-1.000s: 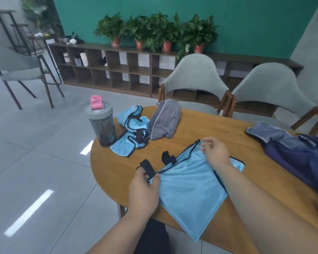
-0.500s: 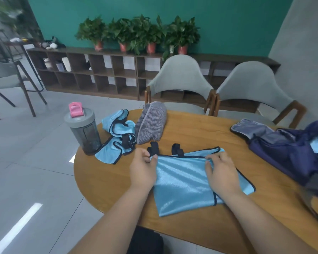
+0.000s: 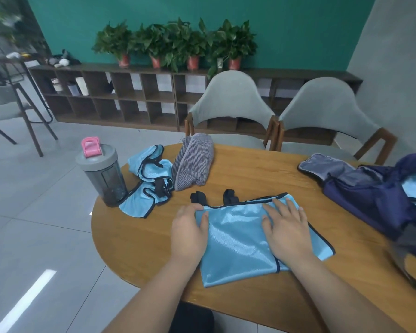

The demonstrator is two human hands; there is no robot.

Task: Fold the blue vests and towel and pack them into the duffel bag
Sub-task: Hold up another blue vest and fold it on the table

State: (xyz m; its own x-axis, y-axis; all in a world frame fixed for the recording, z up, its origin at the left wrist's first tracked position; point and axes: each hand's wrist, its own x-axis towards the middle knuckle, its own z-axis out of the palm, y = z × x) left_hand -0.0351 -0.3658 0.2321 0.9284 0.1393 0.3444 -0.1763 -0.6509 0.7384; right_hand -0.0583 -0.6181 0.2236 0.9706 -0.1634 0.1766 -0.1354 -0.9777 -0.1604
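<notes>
Office lounge or meeting corner, by the look. Teal accent wall (image 3: 298, 32); long low cubby shelf (image 3: 130, 92) against it, potted plants (image 3: 178, 44) on top. Grey upholstered chairs (image 3: 231, 97) at the far edge of a round wooden table (image 3: 250, 169). Grey tiled floor (image 3: 34, 236).

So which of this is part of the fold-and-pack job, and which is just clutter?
Job: flat blue vest, crumpled blue vest, striped towel, duffel bag.
Lying about: shaker bottle, grey chairs, potted plants, shelf unit.
</notes>
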